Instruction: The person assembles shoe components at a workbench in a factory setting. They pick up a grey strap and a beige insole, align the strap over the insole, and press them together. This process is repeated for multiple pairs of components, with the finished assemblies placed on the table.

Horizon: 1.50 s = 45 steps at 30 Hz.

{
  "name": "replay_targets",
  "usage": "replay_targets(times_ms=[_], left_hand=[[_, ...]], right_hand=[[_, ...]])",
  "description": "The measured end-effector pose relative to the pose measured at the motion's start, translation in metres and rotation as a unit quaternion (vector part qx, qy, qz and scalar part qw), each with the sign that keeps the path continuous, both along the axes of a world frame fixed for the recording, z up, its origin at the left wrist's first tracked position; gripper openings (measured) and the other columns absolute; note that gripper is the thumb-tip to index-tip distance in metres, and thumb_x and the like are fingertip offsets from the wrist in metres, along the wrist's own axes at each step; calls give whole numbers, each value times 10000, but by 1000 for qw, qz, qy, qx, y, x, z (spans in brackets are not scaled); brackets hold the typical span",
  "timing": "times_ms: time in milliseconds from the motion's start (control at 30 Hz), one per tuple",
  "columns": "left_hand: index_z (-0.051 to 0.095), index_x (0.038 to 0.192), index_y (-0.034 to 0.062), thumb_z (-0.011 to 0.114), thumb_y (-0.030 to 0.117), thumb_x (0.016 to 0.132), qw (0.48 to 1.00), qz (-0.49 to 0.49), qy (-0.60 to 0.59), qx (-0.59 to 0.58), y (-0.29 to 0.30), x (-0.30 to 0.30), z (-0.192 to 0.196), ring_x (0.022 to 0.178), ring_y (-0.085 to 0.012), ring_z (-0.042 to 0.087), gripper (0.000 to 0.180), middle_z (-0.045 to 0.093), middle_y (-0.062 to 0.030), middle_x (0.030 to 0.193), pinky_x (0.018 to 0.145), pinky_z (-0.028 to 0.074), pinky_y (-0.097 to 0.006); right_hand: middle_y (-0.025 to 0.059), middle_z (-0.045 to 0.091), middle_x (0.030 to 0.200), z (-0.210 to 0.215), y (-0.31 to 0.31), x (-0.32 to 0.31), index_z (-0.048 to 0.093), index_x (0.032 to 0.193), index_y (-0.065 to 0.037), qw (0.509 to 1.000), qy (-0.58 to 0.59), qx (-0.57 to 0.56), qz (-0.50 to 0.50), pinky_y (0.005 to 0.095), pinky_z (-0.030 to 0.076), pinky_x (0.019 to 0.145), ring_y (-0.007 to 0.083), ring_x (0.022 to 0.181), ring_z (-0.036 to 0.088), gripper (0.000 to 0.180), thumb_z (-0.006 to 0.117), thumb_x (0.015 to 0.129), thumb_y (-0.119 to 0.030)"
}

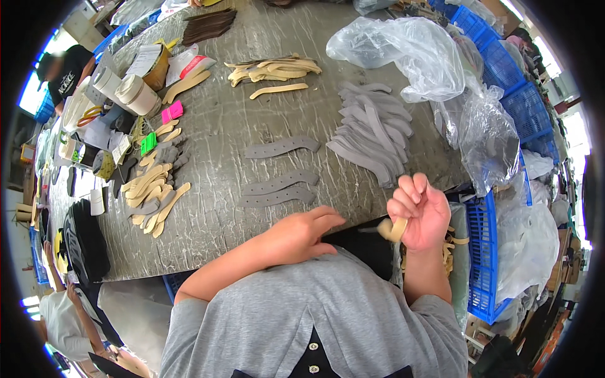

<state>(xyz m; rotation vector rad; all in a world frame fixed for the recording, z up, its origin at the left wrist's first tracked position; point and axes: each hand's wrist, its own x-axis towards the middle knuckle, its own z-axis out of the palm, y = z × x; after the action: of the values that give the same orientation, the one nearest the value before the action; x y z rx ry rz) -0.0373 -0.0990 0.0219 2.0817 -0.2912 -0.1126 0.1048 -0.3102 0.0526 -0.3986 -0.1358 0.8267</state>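
My right hand [419,211] is closed around a curled beige strip [393,229], held just off the near edge of the grey worktable [265,113]. My left hand [307,232] rests at that same table edge, fingers loosely bent, with nothing visible in it. Just beyond the left hand lie three grey perforated strips [277,188] flat on the table. A fanned stack of grey strips [372,135] sits farther right.
Beige strips [274,69] lie at the far side, and mixed beige and grey pieces [154,189] at the left. Tape rolls [129,91] and tags crowd the far left. Clear plastic bags [409,53] and blue crates [482,258] line the right. Other people stand at the left.
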Motion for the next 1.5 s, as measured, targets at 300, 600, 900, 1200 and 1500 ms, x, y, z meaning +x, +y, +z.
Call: replay_targets(times_ms=[300,600,900,1200,1500], left_hand=[[555,1189,30,777,168,764,996,22,-26,-81,-24,29,7,742,-280,652,499,628,-141,1114,688,525,-373],[615,994,-17,674,77,859,980,-37,126,-151,1,29,3,723,-147,591,175,631,-97,812,647,471,-302],[494,1362,-10,522,156,976,957,-183,134,-183,44,31,-3,770,-171,581,421,627,-106,841,738,481,-313],[497,1344,-43,558,246,975,957,-111,128,-237,58,5,-4,797,-167,588,473,665,-106,926,754,486,-300],[656,1093,-20,771,226,815,931,322,90,-149,88,-55,-17,711,-63,539,389,669,-33,886,633,447,-218]], right_hand=[[30,437,748,25,53,-3,533,815,-39,991,71,111,-26,277,358,627,121,588,376,107,550,873,-127],[-8,369,702,2,-32,33,473,804,-74,991,-70,-17,-109,258,295,560,94,541,292,124,539,887,-140],[73,679,917,-67,-110,15,688,1032,-47,465,-591,-658,11,261,486,717,134,789,629,225,696,813,-96],[21,600,786,-28,49,-17,613,868,-9,712,-617,-333,-39,256,460,626,108,692,566,118,709,803,8],[-29,562,669,-81,96,-8,611,865,-25,840,-342,-421,3,197,389,515,35,560,493,118,660,910,-122]])
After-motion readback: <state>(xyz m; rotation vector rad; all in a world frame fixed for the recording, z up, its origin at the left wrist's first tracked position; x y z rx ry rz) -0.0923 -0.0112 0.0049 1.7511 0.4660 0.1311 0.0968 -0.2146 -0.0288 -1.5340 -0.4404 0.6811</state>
